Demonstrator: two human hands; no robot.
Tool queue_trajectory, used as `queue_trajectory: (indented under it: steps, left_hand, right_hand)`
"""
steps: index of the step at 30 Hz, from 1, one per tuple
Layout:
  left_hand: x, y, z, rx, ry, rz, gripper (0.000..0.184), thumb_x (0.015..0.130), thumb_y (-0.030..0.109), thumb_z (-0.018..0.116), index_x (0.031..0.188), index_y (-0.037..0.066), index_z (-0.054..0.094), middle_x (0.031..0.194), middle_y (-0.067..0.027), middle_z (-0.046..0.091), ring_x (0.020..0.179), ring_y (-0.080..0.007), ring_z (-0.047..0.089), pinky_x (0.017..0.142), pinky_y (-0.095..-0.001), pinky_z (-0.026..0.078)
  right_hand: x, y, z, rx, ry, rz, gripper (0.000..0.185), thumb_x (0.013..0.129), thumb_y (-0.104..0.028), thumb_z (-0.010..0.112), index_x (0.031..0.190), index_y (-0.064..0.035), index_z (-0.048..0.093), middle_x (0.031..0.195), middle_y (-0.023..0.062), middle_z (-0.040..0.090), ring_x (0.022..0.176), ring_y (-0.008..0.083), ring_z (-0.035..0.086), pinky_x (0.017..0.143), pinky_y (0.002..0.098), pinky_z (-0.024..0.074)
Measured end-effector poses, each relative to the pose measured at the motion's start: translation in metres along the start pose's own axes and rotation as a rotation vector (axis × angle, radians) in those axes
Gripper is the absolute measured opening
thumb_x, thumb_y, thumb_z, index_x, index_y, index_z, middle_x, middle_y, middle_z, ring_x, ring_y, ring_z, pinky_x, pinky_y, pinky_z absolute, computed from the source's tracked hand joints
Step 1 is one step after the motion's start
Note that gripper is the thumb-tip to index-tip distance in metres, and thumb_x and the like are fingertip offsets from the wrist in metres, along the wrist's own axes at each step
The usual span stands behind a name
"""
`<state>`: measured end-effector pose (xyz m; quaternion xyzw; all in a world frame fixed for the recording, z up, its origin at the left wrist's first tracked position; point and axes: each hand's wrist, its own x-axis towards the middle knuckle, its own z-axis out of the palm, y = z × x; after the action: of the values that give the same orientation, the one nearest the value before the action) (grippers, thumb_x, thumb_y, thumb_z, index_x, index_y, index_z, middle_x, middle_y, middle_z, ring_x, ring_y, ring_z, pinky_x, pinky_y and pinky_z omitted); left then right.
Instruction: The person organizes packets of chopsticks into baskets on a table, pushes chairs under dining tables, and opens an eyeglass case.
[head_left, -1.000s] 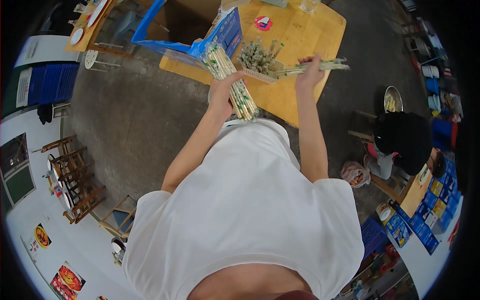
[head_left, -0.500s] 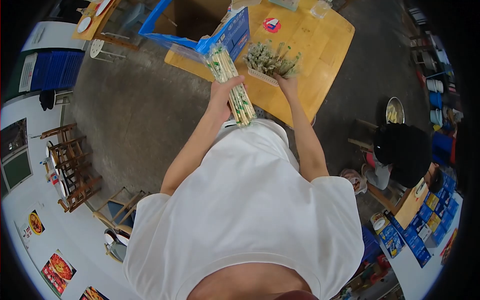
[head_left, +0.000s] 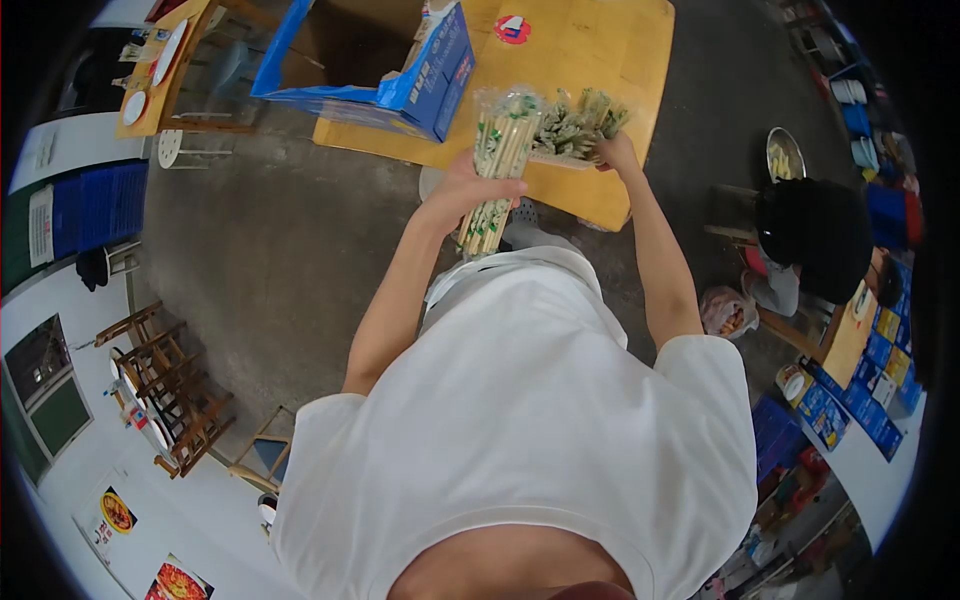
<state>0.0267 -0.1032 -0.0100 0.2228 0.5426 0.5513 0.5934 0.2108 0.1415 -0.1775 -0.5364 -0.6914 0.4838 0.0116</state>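
Note:
Wrapped round a bundle of plastic-sleeved chopsticks (head_left: 505,145) with green print, my left hand (head_left: 470,190) holds it upright near the table's front edge. A pale basket (head_left: 560,160) just right of the bundle is packed with wrapped chopsticks (head_left: 572,128), their ends sticking up. My right hand (head_left: 617,152) is at the basket's right end, fingers against the wrapped sticks there. The fingertips are partly hidden, so what they grip, if anything, is unclear. Part of the basket lies behind the bundle.
On the wooden table (head_left: 590,60) stand an open blue cardboard box (head_left: 430,85) and a red round item (head_left: 513,30). A seated person in black (head_left: 815,240) is at the right, near a metal bowl (head_left: 785,155). Stacked chairs (head_left: 170,390) stand at the left.
My right hand, which held some wrapped sticks out to the right, has come back to the basket. The bundle in my left hand has shifted right and covers part of the basket. The view has shifted.

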Motion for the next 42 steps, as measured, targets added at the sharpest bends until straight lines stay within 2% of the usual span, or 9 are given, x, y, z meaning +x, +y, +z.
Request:
queue_trajectory:
  steps: [3, 7, 9, 12, 14, 20, 26, 39, 42]
  left_hand:
    - [0.006, -0.004, 0.02, -0.004, -0.062, -0.029, 0.04, 0.073, 0.011, 0.071, 0.106, 0.002, 0.05, 0.078, -0.0064, 0.057, 0.064, -0.0142, 0.059, 0.057, -0.0279, 0.049]
    - [0.01, -0.003, 0.046, -0.371, 0.048, -0.064, 0.035, 0.076, 0.011, 0.069, 0.105, 0.003, 0.051, 0.077, -0.0056, 0.057, 0.065, -0.0143, 0.059, 0.058, -0.0279, 0.05]
    - [0.017, -0.001, 0.058, -0.447, 0.071, -0.056, 0.038, 0.077, 0.012, 0.068, 0.109, 0.003, 0.049, 0.078, -0.006, 0.057, 0.065, -0.0144, 0.058, 0.059, -0.0285, 0.051]
    - [0.018, -0.004, 0.077, -0.547, 0.052, -0.08, 0.036, 0.08, 0.015, 0.065, 0.11, 0.001, 0.049, 0.078, -0.0065, 0.057, 0.066, -0.0149, 0.059, 0.059, -0.0281, 0.052]
    - [0.02, -0.001, 0.089, -0.567, 0.073, -0.138, 0.036, 0.08, 0.015, 0.066, 0.108, 0.0, 0.05, 0.08, -0.0079, 0.059, 0.068, -0.0159, 0.061, 0.059, -0.0283, 0.052]
    - [0.025, 0.004, 0.129, -0.441, 0.129, -0.173, 0.036, 0.08, 0.014, 0.066, 0.108, -0.002, 0.051, 0.088, -0.0108, 0.062, 0.074, -0.0177, 0.064, 0.062, -0.0294, 0.054]
    - [0.021, 0.012, 0.152, -0.393, 0.384, -0.131, 0.034, 0.08, 0.009, 0.063, 0.11, -0.002, 0.051, 0.092, -0.01, 0.061, 0.08, -0.0174, 0.063, 0.067, -0.0293, 0.053]
    - [0.03, 0.007, 0.141, -0.332, 0.543, 0.057, 0.018, 0.078, 0.001, 0.056, 0.095, -0.003, 0.052, 0.085, -0.0115, 0.061, 0.069, -0.0178, 0.062, 0.059, -0.0323, 0.053]
    - [0.023, 0.007, 0.113, -0.357, 0.593, 0.087, 0.016, 0.078, 0.003, 0.058, 0.09, -0.003, 0.051, 0.078, -0.012, 0.06, 0.063, -0.0192, 0.061, 0.056, -0.0324, 0.052]
  right_hand:
    - [0.01, 0.012, 0.001, -0.051, -0.076, 0.043, 0.027, 0.07, -0.017, 0.068, 0.083, 0.0057, 0.063, 0.071, 0.0148, 0.065, 0.052, 0.0218, 0.063, 0.044, 0.0281, 0.0517]
    - [-0.029, -0.008, -0.019, 0.108, -0.169, 0.075, 0.058, 0.069, -0.019, 0.071, 0.119, 0.0033, 0.05, 0.094, 0.0166, 0.063, 0.07, 0.0213, 0.064, 0.057, 0.031, 0.0534]
    - [-0.053, -0.01, -0.033, 0.051, -0.046, 0.063, 0.072, 0.069, -0.02, 0.072, 0.129, 0.0007, 0.039, 0.103, 0.0166, 0.061, 0.078, 0.0215, 0.063, 0.063, 0.032, 0.0525]
    - [-0.089, -0.005, -0.046, 0.048, 0.379, -0.244, 0.057, 0.073, -0.022, 0.069, 0.121, -0.0003, 0.047, 0.094, 0.0114, 0.062, 0.069, 0.0163, 0.06, 0.056, 0.0288, 0.0486]
    - [-0.119, -0.043, -0.055, 0.712, 0.086, -0.122, 0.037, 0.08, -0.025, 0.065, 0.108, -0.003, 0.055, 0.081, 0.0045, 0.06, 0.059, 0.0102, 0.052, 0.05, 0.0247, 0.0419]
    - [-0.149, -0.111, -0.069, 0.742, -0.602, 0.004, 0.029, 0.084, -0.032, 0.062, 0.096, -0.0052, 0.06, 0.072, -0.0006, 0.057, 0.055, 0.0056, 0.048, 0.047, 0.0201, 0.0365]
    - [-0.15, -0.104, -0.066, 1.151, -0.476, 0.191, 0.022, 0.087, -0.016, 0.058, 0.103, -0.0012, 0.057, 0.086, 0.0044, 0.062, 0.071, 0.0115, 0.06, 0.062, 0.0263, 0.0503]
    - [-0.139, -0.109, -0.054, 1.19, -0.244, 0.079, 0.022, 0.083, -0.013, 0.063, 0.1, 0.0, 0.057, 0.084, 0.009, 0.063, 0.068, 0.0132, 0.059, 0.062, 0.0244, 0.0476]
    - [-0.133, -0.107, -0.087, 1.289, 0.028, -0.169, 0.02, 0.085, -0.014, 0.062, 0.101, -0.0042, 0.053, 0.063, 0.0015, 0.05, 0.055, 0.0101, 0.049, 0.05, 0.0227, 0.0421]
